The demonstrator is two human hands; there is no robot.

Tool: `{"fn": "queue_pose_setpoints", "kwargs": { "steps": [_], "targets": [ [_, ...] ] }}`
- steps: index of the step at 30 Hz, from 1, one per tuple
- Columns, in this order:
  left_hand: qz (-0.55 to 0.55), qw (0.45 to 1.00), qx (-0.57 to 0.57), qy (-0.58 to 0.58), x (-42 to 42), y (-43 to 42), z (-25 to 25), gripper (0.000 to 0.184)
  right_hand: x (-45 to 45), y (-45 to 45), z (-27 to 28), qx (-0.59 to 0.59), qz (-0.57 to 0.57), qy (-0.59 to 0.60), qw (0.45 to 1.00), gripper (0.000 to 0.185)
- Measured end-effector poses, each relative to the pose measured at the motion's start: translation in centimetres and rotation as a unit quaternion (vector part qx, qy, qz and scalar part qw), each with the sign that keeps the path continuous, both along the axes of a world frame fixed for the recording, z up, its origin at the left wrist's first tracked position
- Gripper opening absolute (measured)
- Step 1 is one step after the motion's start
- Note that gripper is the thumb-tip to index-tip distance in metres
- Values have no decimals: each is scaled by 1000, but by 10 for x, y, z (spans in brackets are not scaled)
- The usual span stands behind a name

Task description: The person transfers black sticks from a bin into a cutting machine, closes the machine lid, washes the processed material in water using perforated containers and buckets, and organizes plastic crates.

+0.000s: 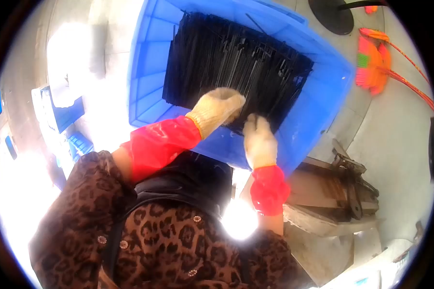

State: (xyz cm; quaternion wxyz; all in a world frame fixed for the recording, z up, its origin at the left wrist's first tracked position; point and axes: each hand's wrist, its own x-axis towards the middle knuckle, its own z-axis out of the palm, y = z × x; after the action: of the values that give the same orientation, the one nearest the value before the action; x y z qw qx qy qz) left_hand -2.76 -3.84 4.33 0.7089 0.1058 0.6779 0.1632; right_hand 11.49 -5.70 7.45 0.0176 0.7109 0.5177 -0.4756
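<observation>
Long thin black strips (226, 58) lie packed side by side in a large blue bin (147, 72). My left hand (218, 110), in a cream knit glove with a red cuff, is at the near edge of the strips with its fingers curled; what they hold, if anything, is hidden. Just to its right, my right hand (259, 139), gloved the same way, reaches over the bin's near side. Its fingers are pressed together at the strips' near ends, and I cannot make out anything between them.
A brown metal machine or frame (323, 190) stands close on the right. Orange and pink items with cords (373, 62) lie at the far right. A round black base (332, 14) is beyond the bin. Blue containers (65, 113) stand at the left, partly lost in glare.
</observation>
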Motion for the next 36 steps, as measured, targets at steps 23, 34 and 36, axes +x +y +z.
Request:
{"fn": "queue_pose_setpoints", "kwargs": {
  "steps": [23,34,36],
  "targets": [
    [-72,981,115,141,-40,13,-83,77,-9,63,-100,11,-111,410,905,53],
    [35,982,121,-139,-10,8,-32,64,5,31,-56,25,-196,490,849,55],
    [53,979,121,-157,-8,21,-27,67,4,42,-52,71,-190,468,860,51]
  ]
}}
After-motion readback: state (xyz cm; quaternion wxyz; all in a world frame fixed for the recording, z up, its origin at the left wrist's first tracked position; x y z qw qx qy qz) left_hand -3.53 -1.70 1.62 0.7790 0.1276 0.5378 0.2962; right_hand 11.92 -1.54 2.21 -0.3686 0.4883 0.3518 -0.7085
